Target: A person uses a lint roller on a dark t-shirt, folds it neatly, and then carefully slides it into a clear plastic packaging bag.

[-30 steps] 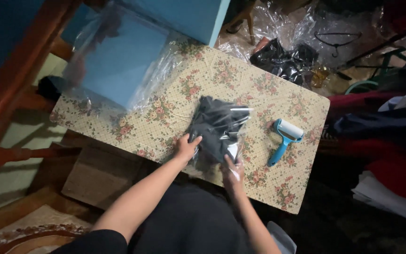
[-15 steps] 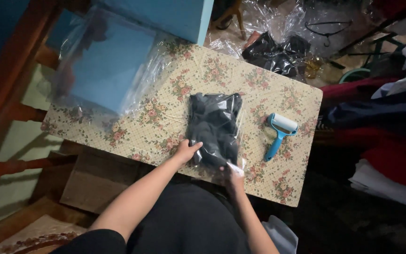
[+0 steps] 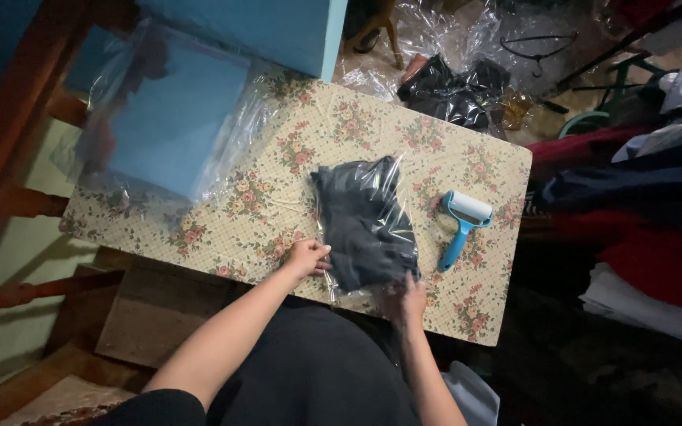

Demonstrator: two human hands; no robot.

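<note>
A dark folded garment in a clear plastic bag point(image 3: 366, 225) lies flat on the floral-covered table point(image 3: 278, 166). My left hand point(image 3: 305, 258) presses the bag's near left edge, fingers curled on the plastic. At the bag's near right corner my right hand point(image 3: 406, 299) pinches the plastic. A blue-handled lint roller point(image 3: 461, 224) with a white roll rests on the table just right of the bag, untouched.
A stack of clear plastic bags point(image 3: 163, 118) sits at the table's far left. Crumpled plastic and dark bagged items point(image 3: 451, 87) lie on the floor beyond. Piled clothes point(image 3: 657, 213) fill the right. Wooden furniture point(image 3: 17, 205) stands to the left.
The bagged garment has been laid out flat and smoothed on the table. Both hands shifted to its near edge, left and right apart at the corners.
</note>
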